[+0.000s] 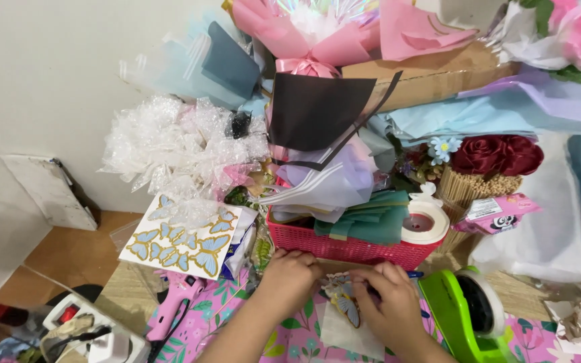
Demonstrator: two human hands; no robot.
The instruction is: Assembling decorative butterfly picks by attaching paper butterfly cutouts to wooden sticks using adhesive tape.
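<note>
The 2 hands met at the near centre of the counter (237, 316). The left hand (290, 275) and right hand (388, 299) were both pinched shut on a butterfly sticker (345, 306). The sticker lay between them, long axis near-to-far, closer to the right hand, just before the red basket (344, 249).

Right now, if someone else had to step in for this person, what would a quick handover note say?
Left hand and right hand both pinch a small blue and gold butterfly sticker over a white backing sheet on the floral mat.
A sheet of matching butterfly stickers lies to the left, with the pink glue gun below it.
The green tape dispenser sits right of the hands, the red basket just beyond.
Done: one butterfly is in hand.
Left: whether it is fully peeled cannot be told.
</note>
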